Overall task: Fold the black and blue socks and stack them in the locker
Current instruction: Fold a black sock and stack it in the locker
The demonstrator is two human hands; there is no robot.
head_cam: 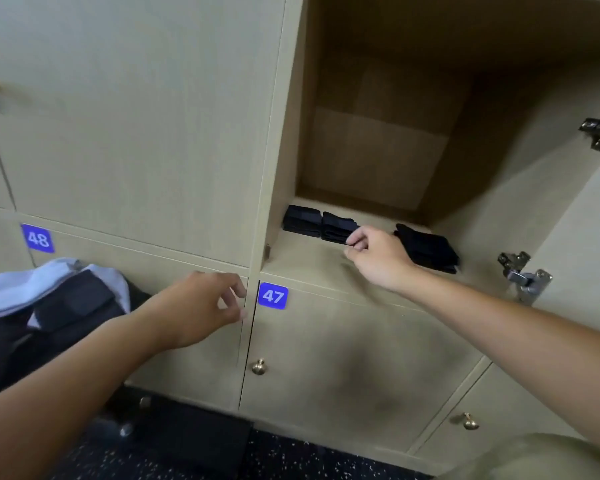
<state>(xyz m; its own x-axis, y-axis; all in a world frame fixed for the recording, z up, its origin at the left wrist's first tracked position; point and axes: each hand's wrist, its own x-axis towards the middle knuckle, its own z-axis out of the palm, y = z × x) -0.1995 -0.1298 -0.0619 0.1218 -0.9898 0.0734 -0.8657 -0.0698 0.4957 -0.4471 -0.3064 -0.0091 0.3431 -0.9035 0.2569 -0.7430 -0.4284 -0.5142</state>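
The open locker [329, 268] holds three folded dark sock bundles on its floor: one at the left [302, 220], one in the middle [338, 227] and one at the right [428, 249]. My right hand [378, 258] reaches into the locker and its fingertips touch the right end of the middle bundle; whether it pinches the sock I cannot tell. My left hand [201, 306] hovers in front of the closed doors below, fingers loosely curled, holding nothing. A pile of black and light blue clothes [49, 306] lies at the lower left.
The locker's door stands open at the right, with metal hinges [523, 277] on its inner face. Below are closed doors labelled 47 [272, 295] and 48 [38, 238], with brass knobs [258, 367]. A dark speckled floor [291, 459] runs along the bottom.
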